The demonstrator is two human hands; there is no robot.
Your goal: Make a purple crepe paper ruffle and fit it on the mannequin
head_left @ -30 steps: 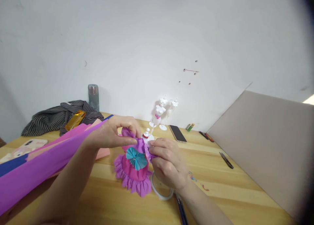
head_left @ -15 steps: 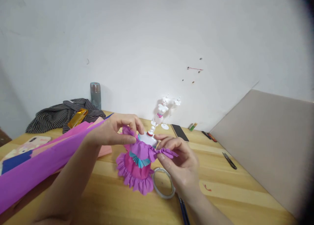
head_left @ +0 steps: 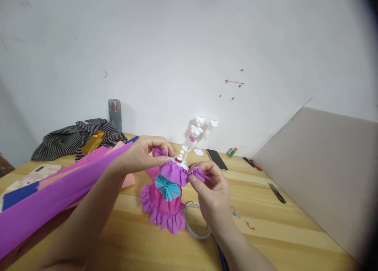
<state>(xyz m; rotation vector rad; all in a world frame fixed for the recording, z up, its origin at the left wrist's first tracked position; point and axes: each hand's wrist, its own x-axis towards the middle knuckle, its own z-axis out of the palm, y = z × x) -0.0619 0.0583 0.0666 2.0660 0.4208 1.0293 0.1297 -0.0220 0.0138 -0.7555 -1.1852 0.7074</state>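
A small white mannequin (head_left: pixel 179 159) wears a pink crepe paper dress (head_left: pixel 163 200) with a purple ruffled hem and a blue pleated fan (head_left: pixel 168 187) on its front. Around its upper body lies a purple ruffled paper strip (head_left: pixel 175 174). My left hand (head_left: pixel 149 153) is closed on the strip's left part, thumb against the mannequin's shoulder area. On the other side, my right hand (head_left: pixel 214 184) pinches the strip's right end between thumb and fingers. A roll of tape (head_left: pixel 197 220) lies beside the dress, partly behind my right hand.
Several white mannequins (head_left: pixel 195 131) stand near the wall. A black phone (head_left: pixel 217 159), a green glue stick (head_left: pixel 232 152) and a cutter (head_left: pixel 277 193) lie at right. At left are purple paper (head_left: pixel 67 184), striped cloth (head_left: pixel 59 139) and a grey flask (head_left: pixel 115 115).
Both hands have drawn the purple strip up and back against the mannequin's upper body. More of the blue fan now shows below it.
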